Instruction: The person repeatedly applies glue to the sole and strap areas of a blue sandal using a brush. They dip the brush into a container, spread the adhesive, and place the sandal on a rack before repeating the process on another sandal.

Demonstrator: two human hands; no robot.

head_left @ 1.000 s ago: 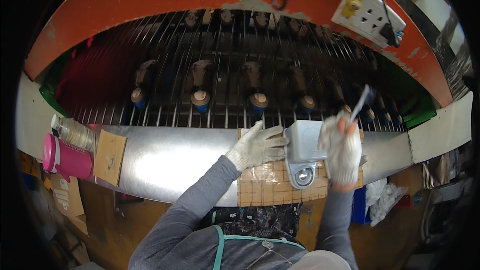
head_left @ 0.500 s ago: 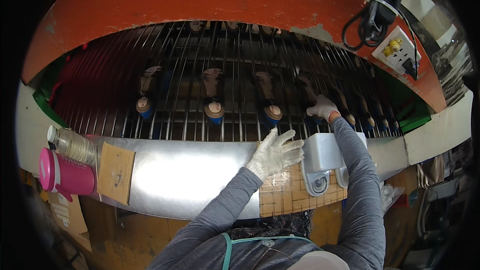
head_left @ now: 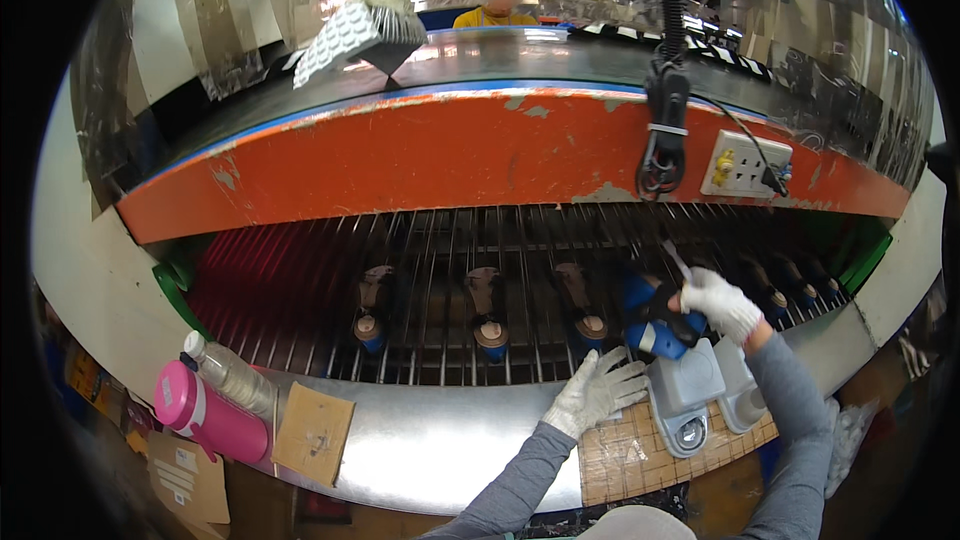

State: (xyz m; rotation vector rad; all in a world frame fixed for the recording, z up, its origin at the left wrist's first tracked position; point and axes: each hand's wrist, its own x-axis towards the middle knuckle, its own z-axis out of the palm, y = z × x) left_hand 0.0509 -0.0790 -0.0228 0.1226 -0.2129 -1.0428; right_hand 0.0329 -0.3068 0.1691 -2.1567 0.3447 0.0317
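My right hand (head_left: pixel 718 306), in a white knit glove, is closed on a dark shoe upper on a blue last (head_left: pixel 655 338), tilted above the metal rods. A thin pale strip (head_left: pixel 677 260) sticks up beside its fingers; I cannot tell what it is. My left hand (head_left: pixel 598 396), gloved too, has its fingers spread over the ledge's edge, just left of a white plastic container (head_left: pixel 690 380), and holds nothing. Further shoes on blue lasts lie sole side up on the rods, among them a near one (head_left: pixel 580 305), a middle one (head_left: pixel 487 310) and a left one (head_left: pixel 373 308).
An orange machine beam (head_left: pixel 400 160) spans the rods, carrying a power socket (head_left: pixel 745 165) and a bundled black cable (head_left: pixel 662 150). On the metal ledge (head_left: pixel 430 440) stand a pink jug (head_left: pixel 215 415), a clear bottle (head_left: pixel 235 375) and a cardboard piece (head_left: pixel 313 433). A person in yellow (head_left: pixel 495 17) is beyond.
My right hand has lifted the shoe off the rods and tilted it toward the white container. The left hand stays open by the ledge. The view has tipped up, showing the machine top.
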